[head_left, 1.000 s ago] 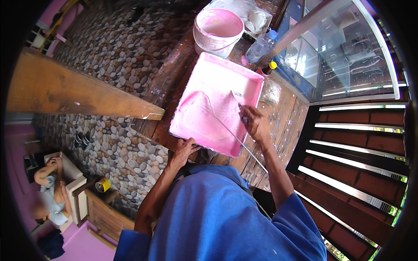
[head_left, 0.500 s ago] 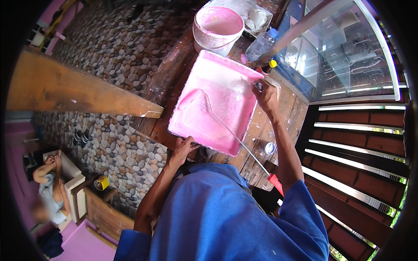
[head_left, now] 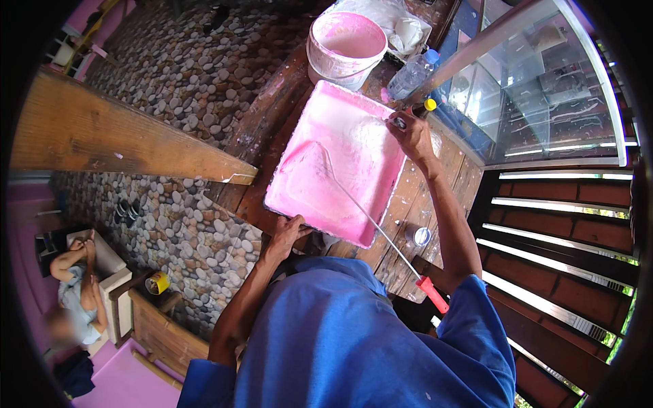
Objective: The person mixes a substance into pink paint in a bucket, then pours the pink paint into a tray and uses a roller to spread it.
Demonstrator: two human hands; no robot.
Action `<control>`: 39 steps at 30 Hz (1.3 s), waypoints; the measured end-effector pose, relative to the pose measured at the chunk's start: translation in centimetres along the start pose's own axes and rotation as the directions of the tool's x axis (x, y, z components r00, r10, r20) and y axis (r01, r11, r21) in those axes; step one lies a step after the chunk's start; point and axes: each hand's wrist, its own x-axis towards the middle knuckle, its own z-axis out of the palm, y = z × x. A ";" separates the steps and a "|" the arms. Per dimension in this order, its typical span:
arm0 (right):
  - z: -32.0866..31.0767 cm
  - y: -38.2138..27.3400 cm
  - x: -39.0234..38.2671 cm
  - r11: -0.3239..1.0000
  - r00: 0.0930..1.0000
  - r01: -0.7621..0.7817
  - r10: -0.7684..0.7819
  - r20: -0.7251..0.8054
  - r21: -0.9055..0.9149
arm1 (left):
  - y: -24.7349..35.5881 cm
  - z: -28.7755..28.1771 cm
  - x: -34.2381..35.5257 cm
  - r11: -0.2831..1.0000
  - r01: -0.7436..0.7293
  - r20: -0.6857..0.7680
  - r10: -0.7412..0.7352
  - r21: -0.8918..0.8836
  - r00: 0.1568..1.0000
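Note:
A paint tray (head_left: 333, 197), smeared with pink and white paint, lies slightly turned on the wooden table. My left hand (head_left: 291, 232) grips its near edge, thumb on the rim. At the tray's upper right corner, my right hand (head_left: 412, 136) is closed around a small, shiny, pale thing too hidden to name. A paint roller (head_left: 371, 217) rests in the tray; its head is pink with paint, and its wire rod crosses the right rim to a red handle (head_left: 432, 294). Just beyond my right hand stands a dark bottle with a yellow cap (head_left: 430, 105).
A paint-smeared bucket (head_left: 345, 51) stands beyond the tray, with a blue-capped plastic bottle (head_left: 415, 75) to its right. A small open can (head_left: 418, 234) sits right of the tray. A glass case (head_left: 544, 81) borders the right. At left are a wooden beam (head_left: 136, 136) and a seated person (head_left: 80, 299).
My right hand has shifted slightly left and tipped inward over the tray's corner, still closed. My left hand keeps its grip on the near edge. More of the roller's red handle shows.

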 end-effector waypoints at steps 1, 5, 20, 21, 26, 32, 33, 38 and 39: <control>0.0 -0.8 0.3 1.000 1.000 0.005 -0.006 0.003 0.004 | 0.1 -0.2 0.0 1.000 0.005 0.009 -0.005 0.006 1.000; 0.2 -1.7 1.4 0.996 0.996 0.007 -0.015 0.086 0.094 | 0.3 -0.1 -0.2 0.999 -0.019 0.044 0.017 0.044 0.999; 2.0 -3.7 4.5 0.993 0.974 0.059 -0.080 0.211 0.100 | 0.5 0.1 -0.5 0.999 0.004 0.029 -0.005 0.047 1.000; 2.6 -3.5 4.8 0.993 0.973 0.060 -0.081 0.215 0.103 | 0.5 0.1 -0.6 0.999 -0.007 0.020 0.006 0.044 1.000; 3.8 -3.1 5.4 0.978 0.972 0.160 -0.180 0.149 0.137 | 0.8 0.3 -0.6 0.998 -0.003 0.018 0.002 0.066 1.000; 4.7 -3.8 6.5 0.980 0.968 0.171 -0.186 0.169 0.102 | 0.6 0.2 -0.4 0.996 -0.020 0.043 0.016 0.089 0.999; 4.6 -3.6 6.5 0.980 0.968 0.170 -0.185 0.169 0.099 | 0.7 0.3 -0.5 0.995 -0.019 0.028 0.016 0.103 0.999; 4.9 -4.6 7.5 0.978 0.967 0.142 -0.170 0.189 0.152 | -0.2 -0.4 0.0 0.999 -0.027 0.041 0.026 0.027 0.999; 5.3 -4.5 7.5 0.976 0.973 0.170 -0.188 0.133 0.135 | -0.4 -0.4 0.0 1.000 -0.024 0.041 0.024 0.013 0.999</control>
